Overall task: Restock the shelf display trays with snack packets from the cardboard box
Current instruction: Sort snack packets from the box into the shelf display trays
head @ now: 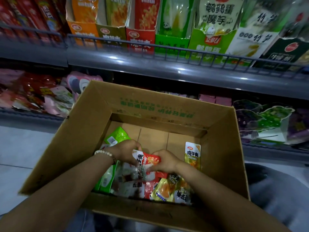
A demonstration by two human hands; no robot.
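Observation:
An open cardboard box sits in front of me, below the shelf. Several snack packets lie in its bottom: green ones at the left, a yellow-green one leaning on the right wall, red and yellow ones near the front. Both hands are inside the box. My left hand, with a bead bracelet on the wrist, and my right hand both grip a bunch of red packets between them. Display trays stand on the upper shelf: orange, olive, red, green.
A grey wire rail runs along the upper shelf's front edge. The lower shelf holds red and pink bags at the left and purple-green packs at the right. Pale floor tiles show to the left of the box.

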